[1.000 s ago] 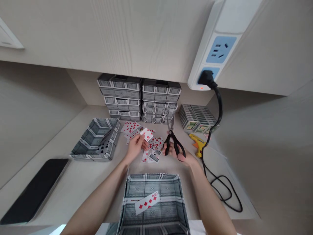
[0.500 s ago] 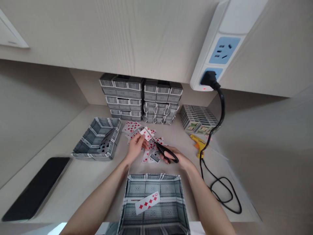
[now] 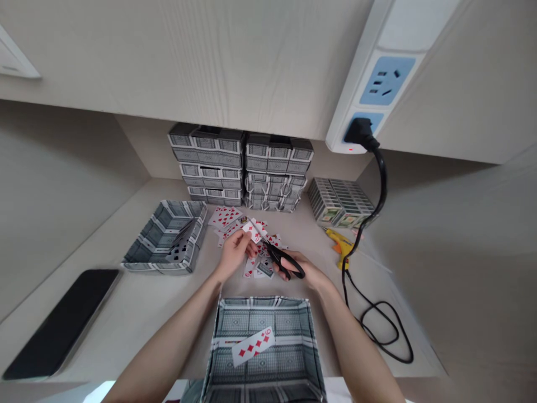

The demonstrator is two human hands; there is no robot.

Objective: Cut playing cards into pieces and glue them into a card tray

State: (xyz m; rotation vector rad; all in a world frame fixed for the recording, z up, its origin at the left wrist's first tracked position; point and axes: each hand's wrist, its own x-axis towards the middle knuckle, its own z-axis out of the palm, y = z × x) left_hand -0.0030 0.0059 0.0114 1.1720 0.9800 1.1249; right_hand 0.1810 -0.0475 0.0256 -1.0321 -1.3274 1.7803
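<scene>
diamond card [image 3: 250,230], face showing | black-handled scissors [image 3: 274,253], slanted, blades at card

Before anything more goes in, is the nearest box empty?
Not empty: the nearest box holds a strip of card with red diamonds, lying face up.

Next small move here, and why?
Probably a gentle squeeze of the scissors by the right hand: their blades reach the red-pip card that the left hand pinches. How far the blades are open is too small to tell.

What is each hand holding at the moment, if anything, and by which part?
The left hand holds a playing card by its lower edge; the right hand holds scissors by the handles.
</scene>
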